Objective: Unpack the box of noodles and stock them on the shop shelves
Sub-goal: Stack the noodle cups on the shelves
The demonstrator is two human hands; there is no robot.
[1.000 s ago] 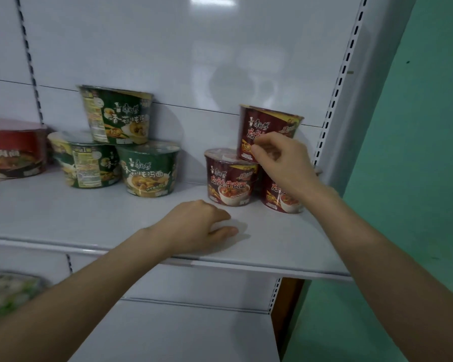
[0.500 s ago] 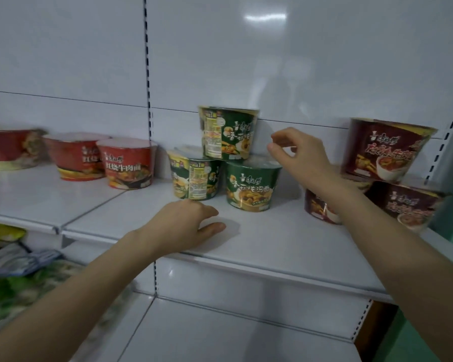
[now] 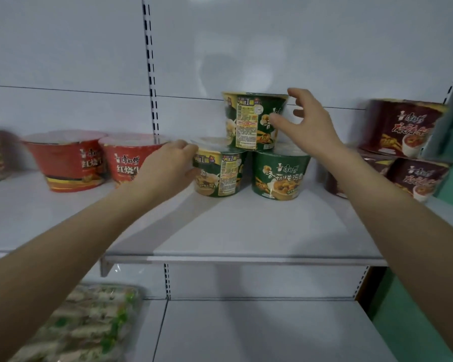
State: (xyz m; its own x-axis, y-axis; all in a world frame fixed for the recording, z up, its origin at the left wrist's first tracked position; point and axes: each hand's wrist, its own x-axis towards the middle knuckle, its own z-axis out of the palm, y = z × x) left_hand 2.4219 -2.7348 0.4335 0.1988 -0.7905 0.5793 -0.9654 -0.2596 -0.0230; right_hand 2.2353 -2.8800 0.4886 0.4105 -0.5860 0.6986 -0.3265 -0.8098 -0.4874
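Note:
Three green noodle bowls form a small stack on the white shelf (image 3: 246, 226). The top green bowl (image 3: 249, 121) sits on the lower left green bowl (image 3: 220, 176) and the lower right green bowl (image 3: 280, 173). My left hand (image 3: 165, 168) cups the left side of the lower left bowl with its fingers bent around the rim. My right hand (image 3: 306, 126) is spread at the right side of the top bowl, the thumb in front of it and the fingers behind, with a gap showing.
Two red noodle bowls (image 3: 66, 160) stand left of the stack, with a third blurred at the far left. Maroon bowls (image 3: 403, 126) are stacked at the right end, beside a green wall (image 3: 416, 309). On the lower shelf (image 3: 259, 330), wrapped packets (image 3: 89, 322) lie at the left.
My view swung left from the maroon bowls to the green stack. My right hand left the top maroon bowl and reached the top green one. My left hand rose from the shelf onto the lower left green bowl.

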